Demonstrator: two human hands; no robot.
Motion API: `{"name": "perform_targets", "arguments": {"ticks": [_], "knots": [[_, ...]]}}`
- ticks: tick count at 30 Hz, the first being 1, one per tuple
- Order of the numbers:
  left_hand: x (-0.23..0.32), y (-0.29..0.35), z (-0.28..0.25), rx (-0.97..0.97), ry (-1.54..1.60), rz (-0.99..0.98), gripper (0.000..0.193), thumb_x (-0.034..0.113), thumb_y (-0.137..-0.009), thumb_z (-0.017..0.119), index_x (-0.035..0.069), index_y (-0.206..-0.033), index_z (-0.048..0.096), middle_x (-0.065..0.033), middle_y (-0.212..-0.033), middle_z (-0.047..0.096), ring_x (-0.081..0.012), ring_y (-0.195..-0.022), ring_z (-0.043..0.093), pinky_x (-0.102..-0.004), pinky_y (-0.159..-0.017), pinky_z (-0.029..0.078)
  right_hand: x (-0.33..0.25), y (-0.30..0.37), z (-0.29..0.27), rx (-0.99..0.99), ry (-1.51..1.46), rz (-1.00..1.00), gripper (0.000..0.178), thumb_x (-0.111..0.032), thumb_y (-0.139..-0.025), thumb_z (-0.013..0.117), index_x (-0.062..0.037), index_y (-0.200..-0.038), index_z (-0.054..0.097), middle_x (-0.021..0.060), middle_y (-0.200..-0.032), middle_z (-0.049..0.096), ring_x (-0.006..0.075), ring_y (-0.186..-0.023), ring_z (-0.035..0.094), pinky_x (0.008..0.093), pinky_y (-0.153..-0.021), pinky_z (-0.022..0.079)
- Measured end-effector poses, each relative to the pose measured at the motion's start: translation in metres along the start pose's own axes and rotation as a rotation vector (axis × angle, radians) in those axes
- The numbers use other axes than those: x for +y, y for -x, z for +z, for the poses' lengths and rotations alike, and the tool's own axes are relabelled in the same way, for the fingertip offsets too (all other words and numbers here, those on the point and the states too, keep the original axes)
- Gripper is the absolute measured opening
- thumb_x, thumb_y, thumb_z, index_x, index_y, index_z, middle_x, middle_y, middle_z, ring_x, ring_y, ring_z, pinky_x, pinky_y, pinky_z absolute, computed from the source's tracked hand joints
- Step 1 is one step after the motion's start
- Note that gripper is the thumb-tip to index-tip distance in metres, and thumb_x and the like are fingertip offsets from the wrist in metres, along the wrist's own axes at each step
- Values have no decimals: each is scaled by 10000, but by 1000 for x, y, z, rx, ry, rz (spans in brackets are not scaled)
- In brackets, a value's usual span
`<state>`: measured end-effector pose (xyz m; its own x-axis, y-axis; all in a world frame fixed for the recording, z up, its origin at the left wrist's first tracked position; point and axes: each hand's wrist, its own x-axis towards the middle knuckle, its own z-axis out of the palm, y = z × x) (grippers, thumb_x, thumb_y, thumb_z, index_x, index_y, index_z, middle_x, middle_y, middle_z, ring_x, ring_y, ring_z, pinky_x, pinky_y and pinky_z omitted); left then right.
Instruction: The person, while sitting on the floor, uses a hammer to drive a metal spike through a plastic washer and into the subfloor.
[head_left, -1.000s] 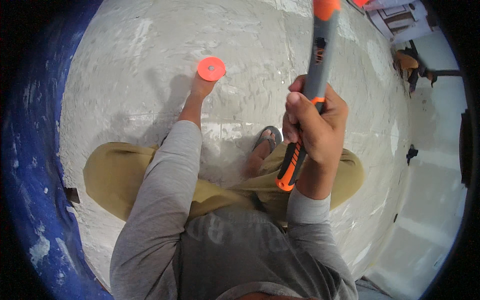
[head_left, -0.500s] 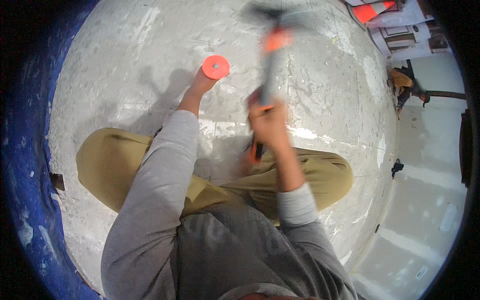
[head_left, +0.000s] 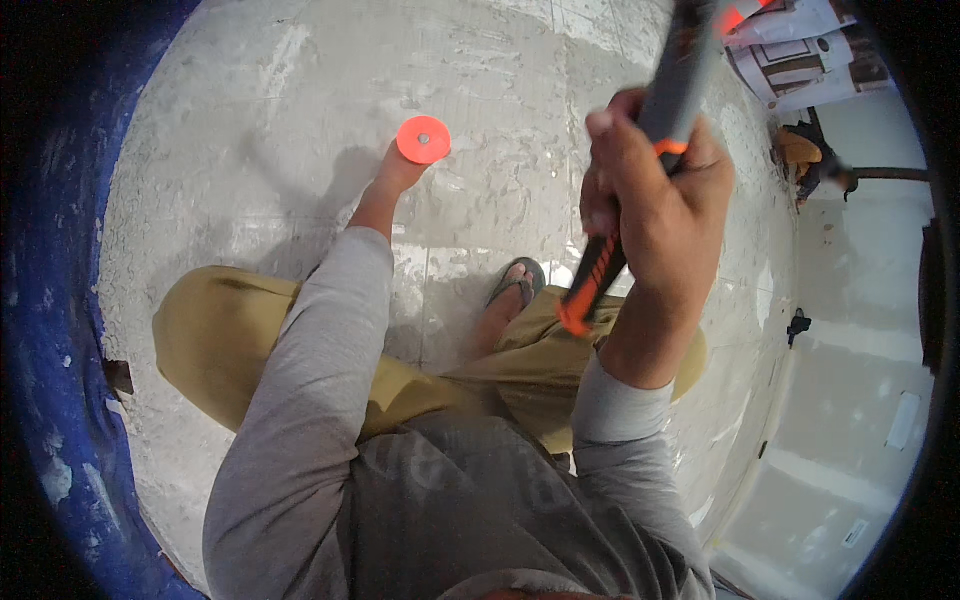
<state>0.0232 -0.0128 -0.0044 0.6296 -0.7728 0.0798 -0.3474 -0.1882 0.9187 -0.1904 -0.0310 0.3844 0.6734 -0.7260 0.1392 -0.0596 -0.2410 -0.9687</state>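
My left hand (head_left: 398, 172) is closed below a round orange hand guard (head_left: 437, 150) with a grey metal head at its centre. It looks like a guarded chisel seen end-on, and its shaft and tip are hidden. Up on the right, my right hand (head_left: 665, 215) grips the dark grey and orange handle (head_left: 683, 85) of a hammer. The handle's butt points down toward my right knee, while the hammer's head lies past the upper edge of the view. Chisel and hammer are well apart.
Scraped grey flooring (head_left: 270, 130) surrounds my bent legs, and my sandalled foot (head_left: 517, 280) rests between them. Blue sheeting (head_left: 65, 400) runs along the left. At the right, another person (head_left: 815, 160) crouches by a pale wall (head_left: 840, 390). An orange cone (head_left: 738, 14) shows at the upper right.
My right hand has risen toward the camera and rightward with the hammer, whose head has left the view. My left hand and the chisel have shifted only slightly.
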Motion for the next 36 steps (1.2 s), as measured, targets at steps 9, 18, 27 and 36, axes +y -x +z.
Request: {"name": "perform_targets", "arguments": {"ticks": [9,18,27,36], "knots": [[31,8,14,-31,539,100,505,297,-818,731,58,-1227,554,-82,-1175,625,-197,-1098,582,-356,-885,480,209,31,14,-356,493,426,174,-136,-802,618,26,-800,558,115,-600,562,201,-525,578,363,-512,457],[12,0,-11,194,9,-53,408,302,-811,738,60,-1113,608,-65,-1040,653,-178,-965,615,-337,-827,489,142,34,-11,-248,143,589,162,-103,-830,613,30,-811,523,46,-536,497,125,-386,469,296,-367,389],[28,-1,-41,332,352,-235,275,263,-796,749,56,-929,625,-7,-803,616,-112,-701,568,-287,-639,458,168,31,-9,-244,173,605,181,-116,-824,613,31,-784,515,55,-548,499,142,-394,483,307,-373,401],[22,12,-27,317,339,-268,328,296,-795,765,47,-948,616,-16,-840,625,-122,-722,596,-296,-645,472,196,37,3,-322,227,666,187,-121,-820,629,34,-790,528,54,-550,508,132,-391,485,303,-367,403]]}}
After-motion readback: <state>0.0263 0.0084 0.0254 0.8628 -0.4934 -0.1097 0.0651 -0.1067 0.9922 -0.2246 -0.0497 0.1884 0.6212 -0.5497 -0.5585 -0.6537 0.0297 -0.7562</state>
